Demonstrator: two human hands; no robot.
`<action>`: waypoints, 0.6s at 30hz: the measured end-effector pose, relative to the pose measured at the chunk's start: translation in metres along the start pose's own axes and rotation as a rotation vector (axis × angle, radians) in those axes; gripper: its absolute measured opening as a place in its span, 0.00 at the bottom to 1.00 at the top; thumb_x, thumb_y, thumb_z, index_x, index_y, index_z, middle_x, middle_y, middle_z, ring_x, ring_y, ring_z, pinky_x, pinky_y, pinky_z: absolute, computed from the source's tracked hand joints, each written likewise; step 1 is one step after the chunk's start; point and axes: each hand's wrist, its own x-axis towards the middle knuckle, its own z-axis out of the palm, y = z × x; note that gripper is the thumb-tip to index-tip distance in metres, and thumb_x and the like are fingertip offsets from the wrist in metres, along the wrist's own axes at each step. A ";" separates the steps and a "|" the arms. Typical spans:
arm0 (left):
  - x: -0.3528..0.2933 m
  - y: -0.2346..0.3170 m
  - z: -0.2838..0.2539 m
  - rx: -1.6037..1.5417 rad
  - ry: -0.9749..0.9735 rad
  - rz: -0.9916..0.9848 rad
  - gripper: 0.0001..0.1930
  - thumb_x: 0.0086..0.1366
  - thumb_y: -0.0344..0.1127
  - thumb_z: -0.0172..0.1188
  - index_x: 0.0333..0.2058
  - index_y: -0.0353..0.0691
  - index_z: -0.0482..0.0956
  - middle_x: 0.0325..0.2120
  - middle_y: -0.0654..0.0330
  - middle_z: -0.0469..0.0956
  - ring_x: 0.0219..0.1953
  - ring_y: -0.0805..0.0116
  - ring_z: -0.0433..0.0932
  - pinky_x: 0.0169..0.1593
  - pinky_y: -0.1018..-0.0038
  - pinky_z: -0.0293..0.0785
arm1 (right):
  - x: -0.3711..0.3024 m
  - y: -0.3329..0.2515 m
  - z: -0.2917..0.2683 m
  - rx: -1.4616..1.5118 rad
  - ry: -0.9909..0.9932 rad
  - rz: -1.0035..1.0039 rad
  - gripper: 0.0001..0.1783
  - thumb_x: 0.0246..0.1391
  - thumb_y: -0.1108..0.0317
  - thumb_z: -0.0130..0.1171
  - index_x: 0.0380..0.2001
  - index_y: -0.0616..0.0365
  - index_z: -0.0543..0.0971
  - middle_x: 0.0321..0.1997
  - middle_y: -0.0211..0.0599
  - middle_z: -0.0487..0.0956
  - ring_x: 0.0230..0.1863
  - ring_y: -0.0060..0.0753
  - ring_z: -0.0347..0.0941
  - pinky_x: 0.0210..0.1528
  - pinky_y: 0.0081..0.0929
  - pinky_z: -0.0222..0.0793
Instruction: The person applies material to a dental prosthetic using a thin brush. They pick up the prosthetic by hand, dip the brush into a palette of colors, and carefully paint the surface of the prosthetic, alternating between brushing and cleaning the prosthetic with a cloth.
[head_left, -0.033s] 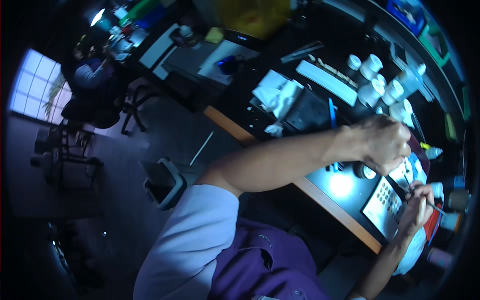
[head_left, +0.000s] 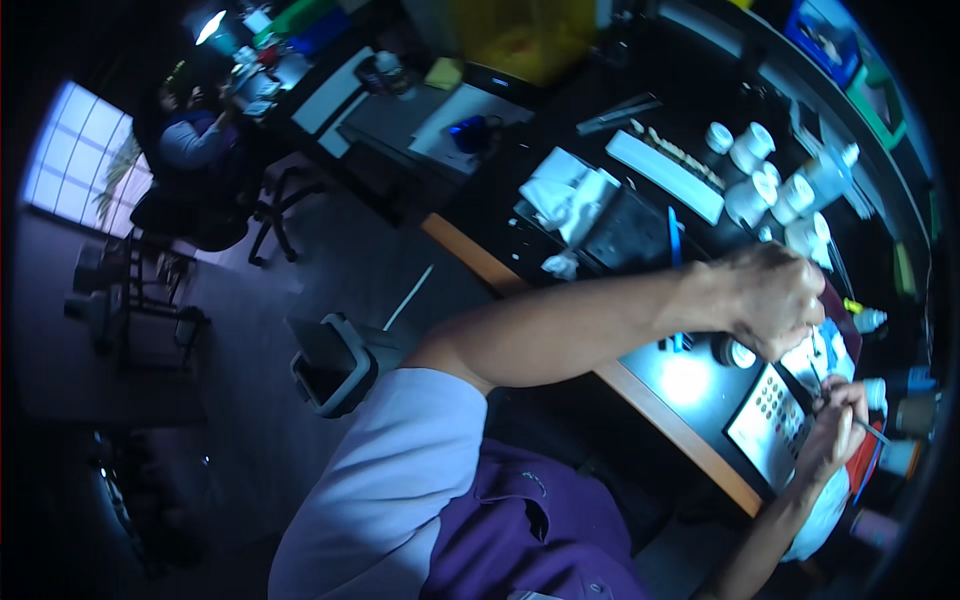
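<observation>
My left hand [head_left: 770, 300] is closed in a fist, knuckles up, over the right part of the black table. What it grips, if anything, is hidden beneath the fingers. Closer to me, my right hand [head_left: 835, 428] pinches a thin stick-like tool [head_left: 874, 432] whose end sticks out to the right; its kind is too small to tell. A thin dark tip [head_left: 818, 368] shows between the two hands. Beside my right hand lies a white card [head_left: 752, 434] with rows of small round dots. A dark jar [head_left: 738, 352] stands under my left wrist.
White bottles and jars [head_left: 750, 200] stand beyond my left hand, near a long white tray [head_left: 660, 175]. Crumpled white tissue [head_left: 570, 195] lies left of them. An orange-brown edge [head_left: 680, 440] borders the table. A grey bin [head_left: 345, 365] stands on the floor; a person [head_left: 195, 145] sits far left.
The view has shifted slightly, so the surroundings sit a little differently in it. Both hands keep nearly the same pose.
</observation>
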 end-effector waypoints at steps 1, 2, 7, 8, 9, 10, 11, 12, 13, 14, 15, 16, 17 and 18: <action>-0.002 -0.001 0.003 0.012 0.004 -0.002 0.09 0.55 0.37 0.65 0.24 0.38 0.86 0.23 0.51 0.81 0.29 0.52 0.85 0.36 0.60 0.84 | -0.001 0.000 0.000 -0.017 0.008 0.002 0.18 0.67 0.55 0.55 0.34 0.61 0.70 0.42 0.45 0.71 0.44 0.28 0.66 0.42 0.23 0.62; -0.003 -0.003 0.007 0.020 0.012 0.002 0.08 0.54 0.37 0.65 0.24 0.38 0.86 0.24 0.50 0.81 0.29 0.52 0.85 0.37 0.59 0.84 | -0.002 0.001 -0.002 -0.040 0.021 0.002 0.18 0.67 0.55 0.55 0.34 0.60 0.69 0.42 0.45 0.70 0.46 0.29 0.65 0.42 0.24 0.61; -0.005 -0.004 0.012 0.009 -0.028 -0.033 0.10 0.52 0.41 0.63 0.22 0.40 0.85 0.24 0.52 0.79 0.30 0.49 0.84 0.40 0.56 0.83 | -0.003 0.006 -0.021 -0.027 -0.012 -0.062 0.18 0.67 0.54 0.55 0.39 0.60 0.71 0.44 0.45 0.71 0.46 0.32 0.66 0.46 0.28 0.62; -0.003 -0.005 0.017 0.030 -0.040 -0.028 0.10 0.52 0.42 0.62 0.22 0.41 0.85 0.25 0.53 0.79 0.29 0.50 0.83 0.40 0.56 0.82 | -0.003 -0.005 -0.008 -0.047 0.053 -0.078 0.16 0.66 0.55 0.56 0.35 0.56 0.68 0.40 0.38 0.67 0.43 0.30 0.62 0.46 0.28 0.59; -0.004 -0.011 0.028 0.021 -0.046 -0.049 0.11 0.53 0.44 0.62 0.23 0.43 0.85 0.26 0.55 0.79 0.32 0.51 0.83 0.42 0.57 0.82 | -0.001 0.001 -0.024 -0.074 0.031 -0.055 0.18 0.66 0.53 0.57 0.38 0.59 0.71 0.44 0.41 0.71 0.47 0.32 0.66 0.50 0.29 0.62; -0.006 -0.013 0.030 0.036 -0.073 -0.048 0.12 0.55 0.45 0.61 0.25 0.44 0.86 0.28 0.55 0.79 0.35 0.53 0.83 0.45 0.59 0.81 | 0.002 0.014 -0.042 -0.087 -0.001 -0.025 0.21 0.65 0.52 0.59 0.41 0.62 0.74 0.47 0.44 0.74 0.51 0.34 0.70 0.55 0.31 0.65; -0.010 -0.014 0.030 0.030 -0.065 -0.090 0.13 0.57 0.46 0.60 0.27 0.45 0.87 0.28 0.55 0.79 0.37 0.53 0.83 0.47 0.60 0.81 | 0.014 0.029 -0.043 -0.065 -0.032 -0.002 0.21 0.65 0.52 0.59 0.41 0.62 0.74 0.47 0.44 0.74 0.51 0.35 0.70 0.55 0.31 0.65; -0.006 -0.020 0.039 0.024 -0.067 -0.032 0.14 0.58 0.47 0.60 0.28 0.45 0.88 0.29 0.55 0.80 0.37 0.52 0.84 0.45 0.60 0.81 | 0.026 0.031 -0.028 -0.064 -0.039 -0.007 0.21 0.65 0.52 0.59 0.41 0.62 0.74 0.47 0.44 0.74 0.51 0.35 0.70 0.55 0.31 0.65; 0.000 -0.026 0.048 -0.001 -0.043 -0.017 0.13 0.57 0.47 0.60 0.28 0.45 0.88 0.29 0.54 0.81 0.36 0.52 0.84 0.43 0.58 0.82 | 0.041 0.034 -0.010 -0.057 -0.045 -0.021 0.20 0.65 0.52 0.59 0.41 0.62 0.74 0.47 0.44 0.74 0.51 0.35 0.70 0.55 0.31 0.65; 0.007 -0.026 0.049 0.012 -0.099 -0.012 0.13 0.55 0.47 0.61 0.27 0.45 0.88 0.28 0.54 0.81 0.36 0.52 0.84 0.41 0.56 0.82 | 0.055 0.037 0.008 -0.046 -0.035 -0.027 0.20 0.65 0.52 0.59 0.41 0.62 0.74 0.47 0.44 0.74 0.51 0.35 0.70 0.55 0.31 0.65; 0.009 -0.023 0.044 0.004 -0.087 0.006 0.13 0.53 0.47 0.61 0.27 0.45 0.88 0.28 0.53 0.81 0.35 0.51 0.84 0.40 0.56 0.82 | 0.067 0.037 0.031 -0.033 -0.048 -0.042 0.20 0.65 0.52 0.59 0.41 0.62 0.74 0.47 0.44 0.74 0.51 0.35 0.70 0.55 0.31 0.65; 0.012 -0.021 0.040 -0.007 -0.077 0.026 0.13 0.52 0.46 0.61 0.26 0.45 0.87 0.27 0.53 0.81 0.34 0.50 0.84 0.40 0.56 0.81 | 0.080 0.036 0.053 -0.015 -0.066 -0.052 0.20 0.65 0.53 0.59 0.41 0.62 0.74 0.47 0.44 0.74 0.51 0.35 0.70 0.55 0.31 0.65; 0.014 -0.021 0.036 -0.004 -0.093 0.008 0.13 0.51 0.46 0.61 0.26 0.45 0.87 0.27 0.53 0.82 0.34 0.50 0.84 0.40 0.56 0.81 | 0.091 0.040 0.070 0.008 -0.084 -0.056 0.20 0.65 0.53 0.59 0.41 0.62 0.74 0.47 0.44 0.74 0.51 0.35 0.70 0.55 0.31 0.65; 0.014 -0.021 0.033 -0.007 -0.107 -0.014 0.13 0.50 0.46 0.61 0.26 0.45 0.87 0.27 0.53 0.82 0.34 0.49 0.84 0.40 0.55 0.81 | 0.101 0.045 0.087 0.030 -0.105 -0.055 0.20 0.65 0.53 0.59 0.41 0.62 0.74 0.47 0.44 0.74 0.50 0.35 0.70 0.55 0.31 0.65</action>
